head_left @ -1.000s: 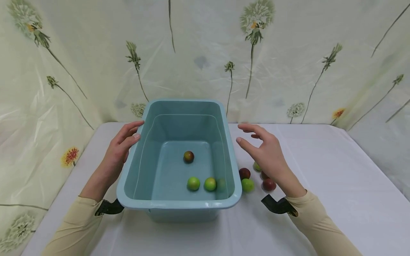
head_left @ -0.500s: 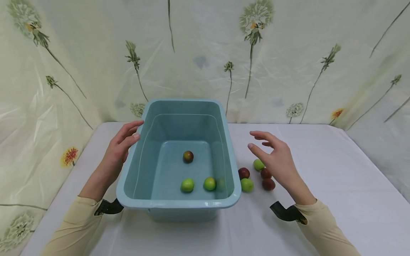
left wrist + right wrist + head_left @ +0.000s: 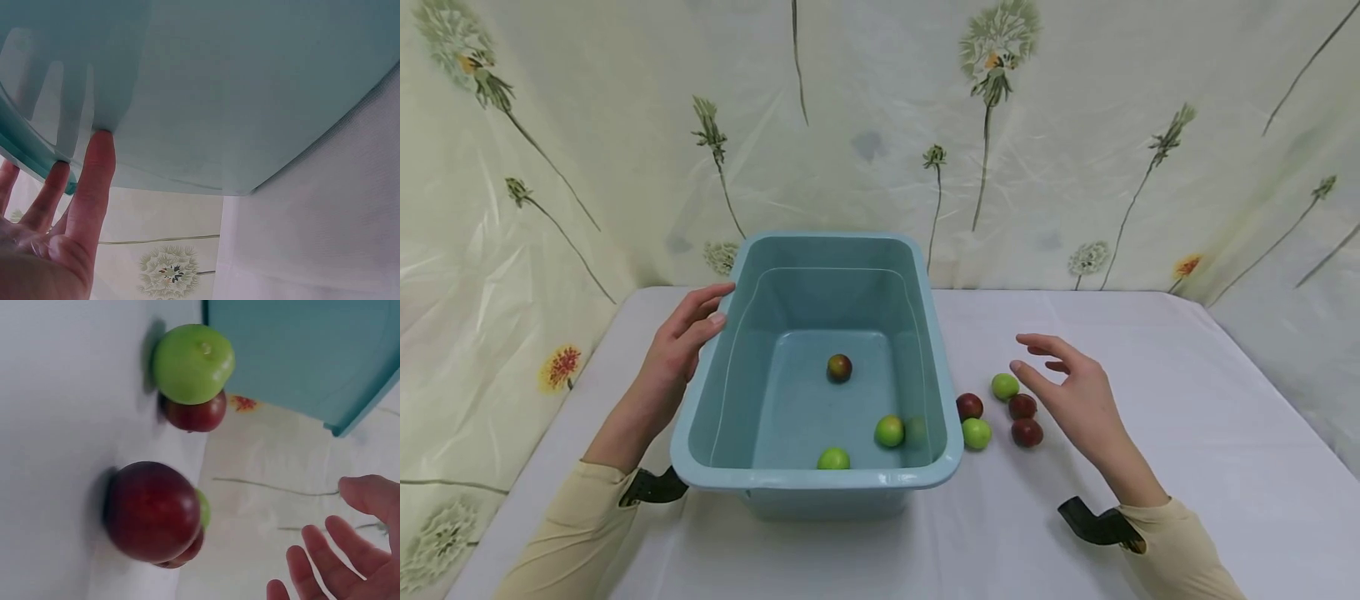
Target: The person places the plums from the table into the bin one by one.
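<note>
A blue plastic basin (image 3: 820, 479) stands on the table with a few small round fruits inside that look like plums: a red-brown one (image 3: 839, 367), a yellow-green one (image 3: 890, 431) by the right wall, and a green one (image 3: 833, 458) partly cut off by the near rim. My left hand (image 3: 673, 354) touches the basin's left side; in the left wrist view its straight fingers (image 3: 94, 181) meet the outer wall. Beside the loose fruits, my right hand (image 3: 1078, 400) hovers with relaxed, spread fingers and holds nothing.
Right of the basin lie several loose fruits, among them a dark red one (image 3: 1027, 432), another dark red one (image 3: 969, 406) and a green one (image 3: 976, 434) close to the basin wall. A white cloth (image 3: 1210, 400) covers the table. A flower-printed sheet (image 3: 865, 100) hangs behind.
My right hand has moved right and nearer to me, away from the basin. Inside the basin the green plum has rolled left and toward the near wall. My left hand has stayed put.
</note>
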A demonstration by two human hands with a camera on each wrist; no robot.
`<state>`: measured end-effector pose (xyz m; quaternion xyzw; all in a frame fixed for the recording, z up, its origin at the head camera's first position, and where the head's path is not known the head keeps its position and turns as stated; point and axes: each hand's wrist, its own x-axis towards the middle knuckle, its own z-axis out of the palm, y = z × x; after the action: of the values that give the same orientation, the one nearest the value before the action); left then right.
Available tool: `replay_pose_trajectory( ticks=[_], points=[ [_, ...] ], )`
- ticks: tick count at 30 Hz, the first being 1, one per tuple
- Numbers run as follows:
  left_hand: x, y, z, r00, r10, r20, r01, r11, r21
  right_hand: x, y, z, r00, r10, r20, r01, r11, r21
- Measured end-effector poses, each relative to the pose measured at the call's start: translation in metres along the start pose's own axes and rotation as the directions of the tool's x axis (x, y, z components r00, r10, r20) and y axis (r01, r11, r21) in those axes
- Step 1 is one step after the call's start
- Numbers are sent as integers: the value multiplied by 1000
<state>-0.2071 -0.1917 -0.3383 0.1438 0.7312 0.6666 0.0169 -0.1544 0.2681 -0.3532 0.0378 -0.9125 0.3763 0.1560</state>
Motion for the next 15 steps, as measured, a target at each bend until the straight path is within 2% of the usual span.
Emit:
replay_pose_trajectory(
  ticks=[7,15],
  points=[
    [0,-1,0,1000,1,-4,-1,1000,-1,-2,12,0,999,28,23,-28,999,-21],
    [0,-1,0,1000,-1,-2,1,1000,-1,2,28,5,989,88,116,-81,995,-59]
  ],
)
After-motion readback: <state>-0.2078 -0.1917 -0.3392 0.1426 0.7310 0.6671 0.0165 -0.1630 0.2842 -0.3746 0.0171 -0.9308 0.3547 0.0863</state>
